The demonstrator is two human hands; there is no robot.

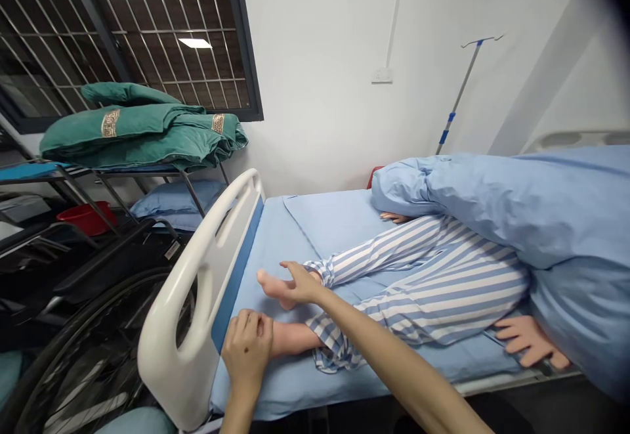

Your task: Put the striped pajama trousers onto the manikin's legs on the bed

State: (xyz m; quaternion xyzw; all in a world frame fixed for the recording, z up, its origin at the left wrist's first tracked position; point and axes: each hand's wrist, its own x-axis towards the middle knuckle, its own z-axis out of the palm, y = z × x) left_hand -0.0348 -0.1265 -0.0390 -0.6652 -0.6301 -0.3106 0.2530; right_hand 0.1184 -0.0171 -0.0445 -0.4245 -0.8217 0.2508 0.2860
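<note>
Currently, my left hand point(247, 342) is curling its fingers around the near foot point(278, 339), just right of the white footboard point(165, 342). My right hand point(304, 283) is spreading thumb and fingers across the far foot point(272, 285), also right of the footboard (whether it is gripping, I cannot tell). Left of the footboard, a wheelchair point(98, 260) is showing a label point(172, 250) too small for reading.

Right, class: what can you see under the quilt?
Striped trousers run out from under the quilt. A dummy's hand shows at its near edge, and fingers at its far edge. Whatever lies further in is covered.
</note>
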